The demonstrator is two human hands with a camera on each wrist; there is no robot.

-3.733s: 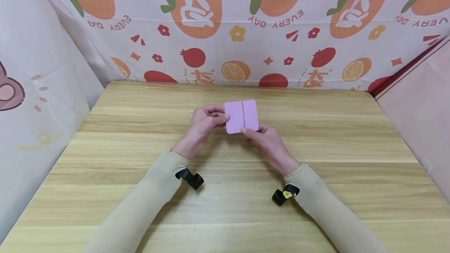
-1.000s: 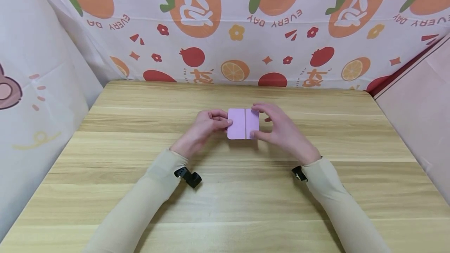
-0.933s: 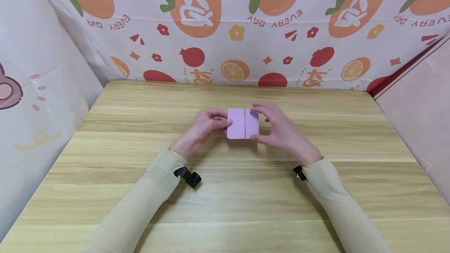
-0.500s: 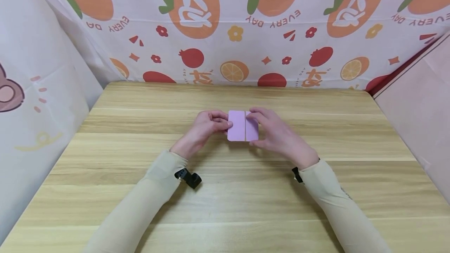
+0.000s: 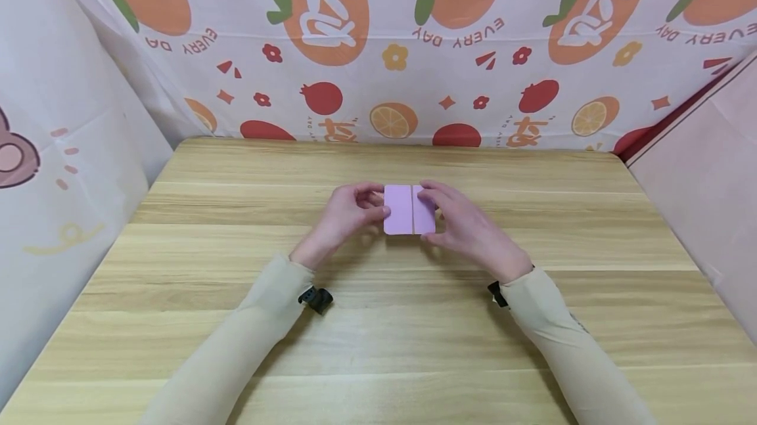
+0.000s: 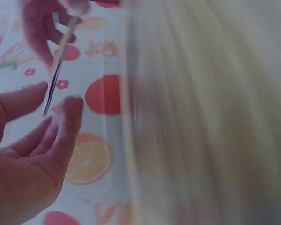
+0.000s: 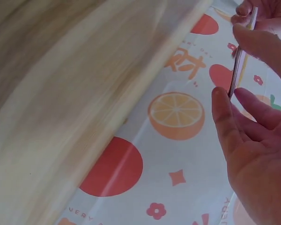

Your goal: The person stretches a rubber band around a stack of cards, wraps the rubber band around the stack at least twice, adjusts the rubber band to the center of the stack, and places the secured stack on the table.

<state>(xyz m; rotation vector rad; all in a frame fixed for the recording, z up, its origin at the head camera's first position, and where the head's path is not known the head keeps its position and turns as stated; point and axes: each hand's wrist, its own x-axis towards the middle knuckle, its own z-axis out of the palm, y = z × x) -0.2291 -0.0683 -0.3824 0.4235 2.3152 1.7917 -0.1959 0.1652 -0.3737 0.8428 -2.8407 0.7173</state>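
Note:
A thin lilac square with rounded corners is held up over the table, a narrow brown line or band running across its face. My right hand holds it by the right part, thumb at the near edge and fingers at the far edge. At its left edge is my left hand, the thumb tip right by the face. The left wrist view shows a gap between the left hand's fingers and the square, which appears edge-on. Edge-on too in the right wrist view, the square has a dark side.
A wood-grain table lies beneath both arms. Behind it hangs a white fruit-print cloth, with pale cloth panels at the left and right. Each wrist wears a black camera strap, such as the left one.
Earlier the right hand pinched the square's near edge; it has since moved to the right side, spanning the near and far edges. The left hand's fingers have just spread from their grip.

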